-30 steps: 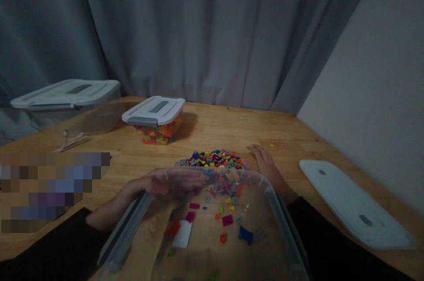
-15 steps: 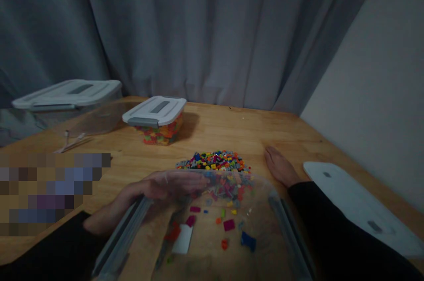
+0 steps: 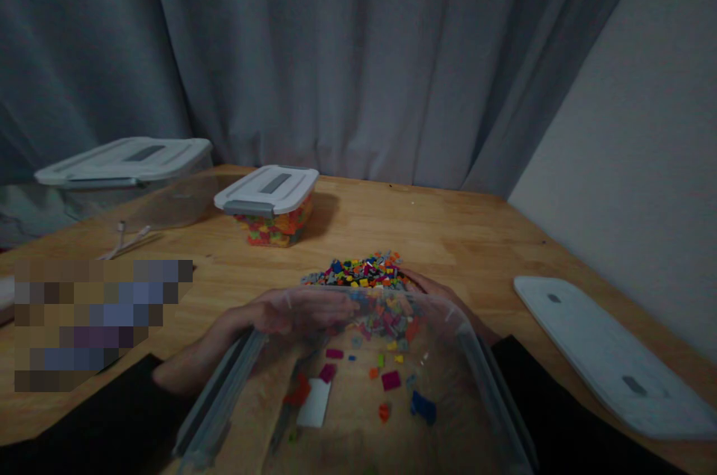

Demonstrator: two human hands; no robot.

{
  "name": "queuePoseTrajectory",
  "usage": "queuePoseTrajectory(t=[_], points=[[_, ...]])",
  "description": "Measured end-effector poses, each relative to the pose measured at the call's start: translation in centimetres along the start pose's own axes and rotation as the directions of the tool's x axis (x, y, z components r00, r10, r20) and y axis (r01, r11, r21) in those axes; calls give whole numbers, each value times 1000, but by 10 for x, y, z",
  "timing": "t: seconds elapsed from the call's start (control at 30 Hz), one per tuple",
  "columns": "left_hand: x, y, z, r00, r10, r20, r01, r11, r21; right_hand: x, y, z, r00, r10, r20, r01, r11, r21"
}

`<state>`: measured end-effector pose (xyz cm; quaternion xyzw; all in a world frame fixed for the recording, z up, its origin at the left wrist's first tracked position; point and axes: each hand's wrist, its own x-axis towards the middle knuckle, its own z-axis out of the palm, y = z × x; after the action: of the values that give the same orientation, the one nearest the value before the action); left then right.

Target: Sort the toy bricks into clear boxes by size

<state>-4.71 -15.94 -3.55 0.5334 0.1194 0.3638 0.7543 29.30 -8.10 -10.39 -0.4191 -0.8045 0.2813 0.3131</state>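
A heap of small multicoloured toy bricks (image 3: 358, 272) lies on the wooden table, just beyond a clear plastic bin (image 3: 498, 393) close to me. Through the bin several loose pieces show, among them a white flat piece (image 3: 314, 402) and a blue piece (image 3: 423, 408). My left hand (image 3: 305, 309) is stretched flat at the bin's far left, its fingers partly seen through the clear plastic, at the near left of the heap. My right hand (image 3: 442, 292) lies against the heap's right side, fingers extended; its lower part is behind the bin.
A lidded box of orange and green pieces (image 3: 274, 228) stands at the back. Left of it is a larger clear box with a white lid (image 3: 126, 161), near a white cable (image 3: 126, 240). A loose white lid (image 3: 605, 355) lies at right. A blurred patch covers the left side.
My right hand has moved left from the bare table to the heap's right side, and the bricks there are bunched closer. My left hand has stayed nearly where it was.
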Motion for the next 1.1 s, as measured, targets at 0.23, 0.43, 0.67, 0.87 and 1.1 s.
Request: queuePoseTrajectory(t=[0.23,0.43,0.67,0.87,1.1], points=[[2,-4,5,998,52,-42,-53,998,-24,-2,4,-19,993,-110,36,114,987,-113],[4,-4,5,999,50,-5,-51,999,-10,-5,-2,-22,994,-110,4,109,978,-179],[2,-3,0,1000,7,15,-7,1000,-12,-2,-4,-23,989,-148,-13,144,977,-160],[2,-1,12,999,40,-32,-42,997,-70,-2,2,-23,991,-127,-35,122,986,-118],[5,0,12,996,70,55,-69,997,-19,-2,-4,-25,986,-137,-99,126,986,-112]])
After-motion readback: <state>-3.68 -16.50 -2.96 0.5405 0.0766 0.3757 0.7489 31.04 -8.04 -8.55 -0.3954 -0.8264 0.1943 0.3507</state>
